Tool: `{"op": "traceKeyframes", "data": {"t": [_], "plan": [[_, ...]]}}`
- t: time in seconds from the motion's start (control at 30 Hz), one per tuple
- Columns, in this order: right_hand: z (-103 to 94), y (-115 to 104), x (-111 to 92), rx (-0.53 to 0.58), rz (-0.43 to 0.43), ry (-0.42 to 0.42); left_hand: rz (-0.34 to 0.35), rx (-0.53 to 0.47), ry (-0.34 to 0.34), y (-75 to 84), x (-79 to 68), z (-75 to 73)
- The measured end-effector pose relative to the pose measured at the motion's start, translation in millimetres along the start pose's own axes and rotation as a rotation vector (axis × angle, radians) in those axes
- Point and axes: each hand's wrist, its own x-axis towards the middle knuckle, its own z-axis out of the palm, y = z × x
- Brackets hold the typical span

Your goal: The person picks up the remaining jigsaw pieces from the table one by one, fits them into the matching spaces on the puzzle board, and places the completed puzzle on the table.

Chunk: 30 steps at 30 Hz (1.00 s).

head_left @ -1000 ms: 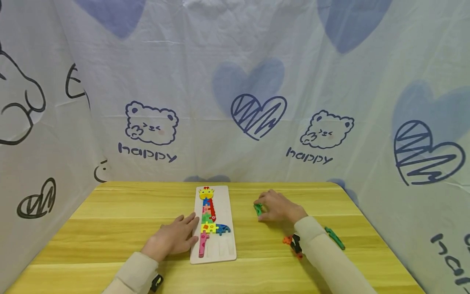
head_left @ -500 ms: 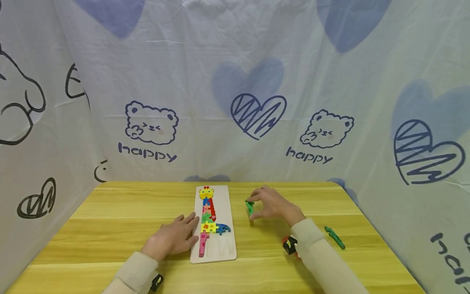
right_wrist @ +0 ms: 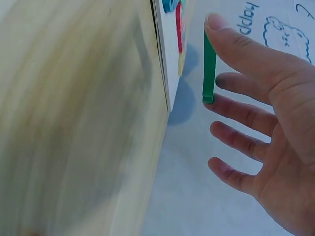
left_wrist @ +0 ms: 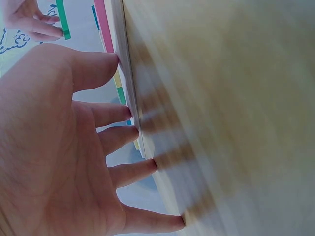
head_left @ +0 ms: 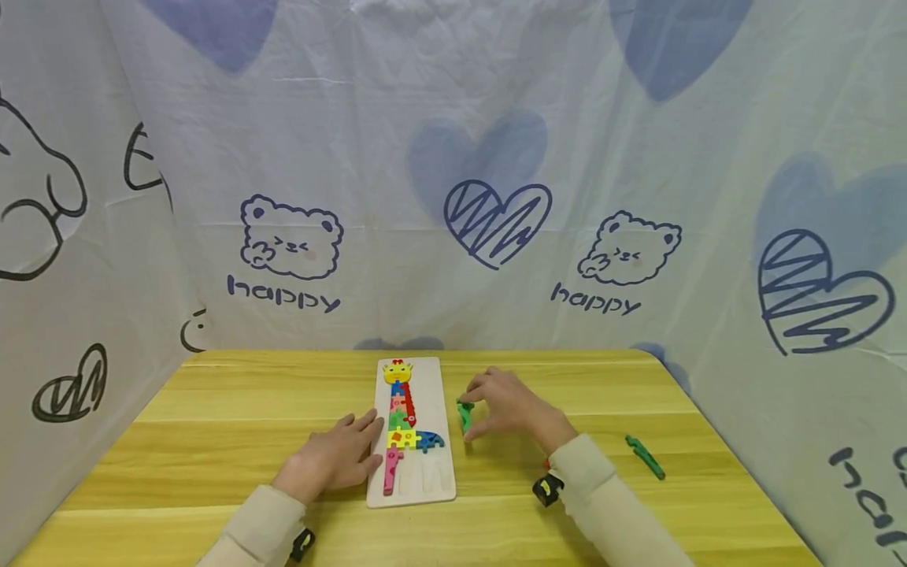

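While the right hand [head_left: 505,405] is hovering just right of the board [head_left: 431,394], at the lower centre of the head view, its thumb and fingers are pinching a green piece [head_left: 464,417] by its two ends. They are parting only as wide as the piece is long, so the piece is bridging the gap between them. At the upper middle of the right wrist view, the thumb is pressing the upper end and the middle finger is touching the lower one. The index fingertip is lying just beside the piece; whether it is touching, I cannot tell. The ring and little fingers are extending loosely below, apart from it. The piece is hanging near the board's right edge, not touching it.

The left hand [head_left: 331,458] is resting along the board's left edge, its fingers nearly straight, spreading wide and gripping nothing. In the left wrist view its thumb is touching that edge.

On the board a giraffe [head_left: 403,439] is showing, with a pink leg [head_left: 391,471] filling the lower left. Another green piece [head_left: 646,457] is lying on the bench [head_left: 212,425] at lower right, beyond the right sleeve [head_left: 616,504].
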Motion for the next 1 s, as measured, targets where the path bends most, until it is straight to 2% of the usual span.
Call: {"op": "traceKeyframes", "data": {"t": [0.63, 1.0], "plan": [[6.1, -40, 5, -0.056, -0.052, -0.057, -0.003, -0.009, -0.009, -0.9, 1.2, 0.9], [12.5, -61, 7, -0.112, -0.108, -0.049, -0.002, -0.006, -0.011, 0.0, 0.6, 0.2]]}}
